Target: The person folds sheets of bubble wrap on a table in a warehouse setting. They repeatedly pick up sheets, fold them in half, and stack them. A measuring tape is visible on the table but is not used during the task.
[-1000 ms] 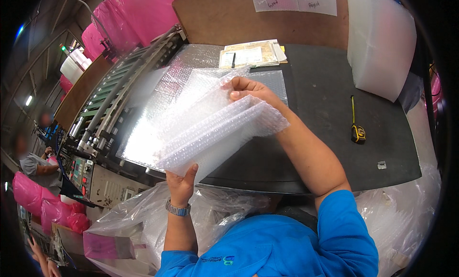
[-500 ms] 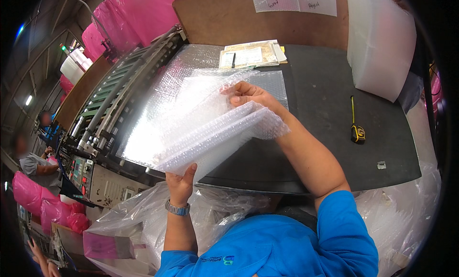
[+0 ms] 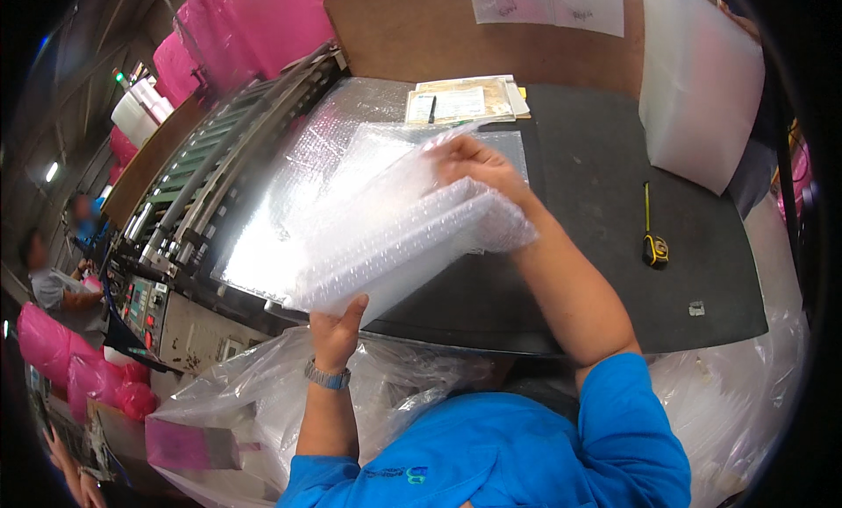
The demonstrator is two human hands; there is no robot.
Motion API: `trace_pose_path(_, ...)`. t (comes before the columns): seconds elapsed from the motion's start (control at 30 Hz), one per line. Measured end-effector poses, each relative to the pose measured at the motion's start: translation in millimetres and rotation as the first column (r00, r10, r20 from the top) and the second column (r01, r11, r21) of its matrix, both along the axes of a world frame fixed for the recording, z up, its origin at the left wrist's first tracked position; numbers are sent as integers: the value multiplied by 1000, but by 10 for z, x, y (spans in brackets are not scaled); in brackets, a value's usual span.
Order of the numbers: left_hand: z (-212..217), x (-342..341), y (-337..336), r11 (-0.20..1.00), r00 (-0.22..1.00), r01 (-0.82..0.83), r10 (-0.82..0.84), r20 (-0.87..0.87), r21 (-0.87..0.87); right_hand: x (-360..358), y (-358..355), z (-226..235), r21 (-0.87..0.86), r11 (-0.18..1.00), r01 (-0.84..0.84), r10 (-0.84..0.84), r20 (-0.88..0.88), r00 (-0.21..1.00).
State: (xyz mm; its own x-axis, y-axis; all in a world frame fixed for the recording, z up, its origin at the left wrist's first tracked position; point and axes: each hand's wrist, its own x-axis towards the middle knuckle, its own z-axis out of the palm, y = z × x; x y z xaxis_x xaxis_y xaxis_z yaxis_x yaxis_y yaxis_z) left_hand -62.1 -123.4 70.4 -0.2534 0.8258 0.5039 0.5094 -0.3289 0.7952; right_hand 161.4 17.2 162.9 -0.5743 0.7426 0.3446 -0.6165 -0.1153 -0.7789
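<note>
Clear bubble wrap bags or sheets [image 3: 395,248] are raised above the table in both my hands, their edges partly spread. My left hand [image 3: 338,331] grips the lower near corner, thumb on top and fingers hidden beneath. Toward the far end, my right hand [image 3: 474,168] is closed on an upper layer, its fingers slightly blurred. The near layers drape over my right wrist. Below and behind lie more bubble wrap sheets [image 3: 263,236] on the dark table. Whether the held piece is one bag or several layers cannot be told.
A roller machine [image 3: 206,162] with a control panel [image 3: 145,311] borders the table's left. Papers with a pen [image 3: 432,109] lie at the back. To the right are a yellow-black tape measure [image 3: 654,250] and a tall white foam stack [image 3: 699,87]. Plastic bags [image 3: 263,376] hang below the front edge.
My right hand has shifted slightly up and right with its layer, fingers now more curled. The bubble wrap's near fold has moved a little; my left hand keeps its grip.
</note>
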Motion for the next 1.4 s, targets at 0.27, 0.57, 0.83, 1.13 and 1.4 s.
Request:
trace_pose_path(0.27,-213,23,160,996,967,-6,-18,256,89,940,262,648,185,960,208,-53,-610,790)
trace_pose_path(0.57,-671,565,515,979,667,200,-159,728,30,-819,-879,519,302,928,-220,293,-223,930)
trace_pose_path(0.83,-703,485,459,990,665,132,-120,737,42,-1972,-2043,-489,-227,841,-492,526,124,842)
trace_pose_path(1.13,-692,526,453,989,621,130,-135,772,69,-1203,-1520,-995,588,649,-483,178,500,848)
trace_pose_path(1.4,-466,719,246,953,347,276,-223,911,128,854,-1158,-1201,74,750,657,-642,322,696)
